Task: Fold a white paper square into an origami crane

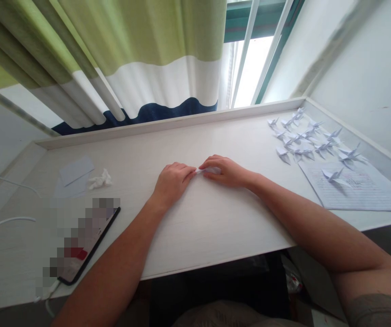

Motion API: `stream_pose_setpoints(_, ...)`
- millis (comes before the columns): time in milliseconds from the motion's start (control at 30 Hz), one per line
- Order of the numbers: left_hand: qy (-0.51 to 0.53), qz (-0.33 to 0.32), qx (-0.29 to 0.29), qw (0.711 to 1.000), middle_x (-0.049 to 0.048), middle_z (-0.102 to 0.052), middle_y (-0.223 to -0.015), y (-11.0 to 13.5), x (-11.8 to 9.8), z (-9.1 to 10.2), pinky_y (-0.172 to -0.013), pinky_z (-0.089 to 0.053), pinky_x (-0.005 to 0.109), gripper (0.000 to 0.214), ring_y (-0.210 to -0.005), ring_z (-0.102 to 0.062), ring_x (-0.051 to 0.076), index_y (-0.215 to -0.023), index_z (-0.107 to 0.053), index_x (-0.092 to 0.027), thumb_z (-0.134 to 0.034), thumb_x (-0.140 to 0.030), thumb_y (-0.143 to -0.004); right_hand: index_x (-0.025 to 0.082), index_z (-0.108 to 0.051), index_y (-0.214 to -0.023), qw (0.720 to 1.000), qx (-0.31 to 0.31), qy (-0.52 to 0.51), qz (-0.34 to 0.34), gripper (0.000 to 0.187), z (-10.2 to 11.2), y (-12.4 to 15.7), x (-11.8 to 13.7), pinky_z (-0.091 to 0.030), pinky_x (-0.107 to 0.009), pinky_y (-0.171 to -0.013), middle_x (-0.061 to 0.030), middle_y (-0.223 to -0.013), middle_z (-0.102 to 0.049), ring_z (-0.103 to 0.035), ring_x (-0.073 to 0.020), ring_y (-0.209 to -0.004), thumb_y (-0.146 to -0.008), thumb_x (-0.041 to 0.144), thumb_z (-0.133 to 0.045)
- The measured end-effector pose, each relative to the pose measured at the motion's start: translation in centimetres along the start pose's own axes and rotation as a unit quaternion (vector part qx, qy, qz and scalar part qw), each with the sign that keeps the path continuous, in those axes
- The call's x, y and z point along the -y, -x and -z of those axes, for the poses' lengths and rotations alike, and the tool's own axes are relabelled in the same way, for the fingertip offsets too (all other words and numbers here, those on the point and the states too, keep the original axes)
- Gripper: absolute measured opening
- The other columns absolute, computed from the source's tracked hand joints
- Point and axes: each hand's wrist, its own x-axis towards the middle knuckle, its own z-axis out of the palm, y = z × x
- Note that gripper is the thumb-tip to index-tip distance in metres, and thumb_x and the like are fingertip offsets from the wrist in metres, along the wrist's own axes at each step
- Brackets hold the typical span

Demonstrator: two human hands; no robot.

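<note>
My left hand (172, 180) and my right hand (225, 171) meet at the middle of a pale wooden desk (195, 218). Between their fingertips lies a small folded piece of white paper (205, 170), pressed flat against the desk. The fingers of both hands are curled down and pinched on this paper. Most of the paper is hidden under the fingers.
Several folded white paper cranes (304, 138) sit at the back right, one crane (333, 176) on a lined sheet (362, 190). A phone (86, 240) with a cable lies front left, beside white paper slips (76, 170) and a crumpled scrap (100, 180). Curtains hang behind.
</note>
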Motion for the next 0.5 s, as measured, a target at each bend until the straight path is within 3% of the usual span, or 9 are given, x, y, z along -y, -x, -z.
stream_pose_setpoints(167, 0.074, 0.045, -0.030, 0.996, 0.0092, -0.080, -0.103, 0.2, -0.4, -0.1, -0.088, -0.051, 0.037, 0.030, -0.095, -0.070, 0.026, -0.104, -0.077, -0.023, -0.050, -0.036, -0.106, 0.021, -0.081, -0.111, 0.994, -0.036, -0.075, -0.076, 0.023, -0.3, -0.1, 1.1, -0.057, -0.039, -0.094, -0.0078, -0.109, -0.082, -0.075, -0.0232, -0.101, -0.095, 0.028, -0.067)
stream_pose_setpoints(333, 0.219, 0.094, -0.034, 0.970, 0.0038, -0.076, -0.083, 0.4, -1.4, -0.6, -0.071, -0.049, 0.032, 0.032, -0.072, -0.065, 0.019, -0.093, -0.074, -0.021, -0.053, -0.043, -0.103, 0.019, -0.082, -0.101, 0.961, -0.068, -0.229, -0.140, 0.022, -0.8, -0.3, 1.9, -0.059, -0.038, -0.088, -0.0071, -0.097, -0.085, -0.078, -0.0228, -0.092, -0.090, 0.035, -0.072)
stream_pose_setpoints(500, 0.340, 0.137, -0.052, 0.929, 0.0061, -0.081, -0.092, 0.4, -2.2, -0.7, -0.070, -0.052, 0.031, 0.031, -0.077, -0.070, 0.020, -0.095, -0.078, -0.021, -0.072, -0.050, -0.092, 0.019, -0.080, -0.093, 0.930, -0.091, -0.322, -0.155, 0.018, -1.1, -0.4, 2.4, -0.060, -0.035, -0.081, -0.0052, -0.086, -0.083, -0.078, -0.0212, -0.085, -0.082, 0.033, -0.078)
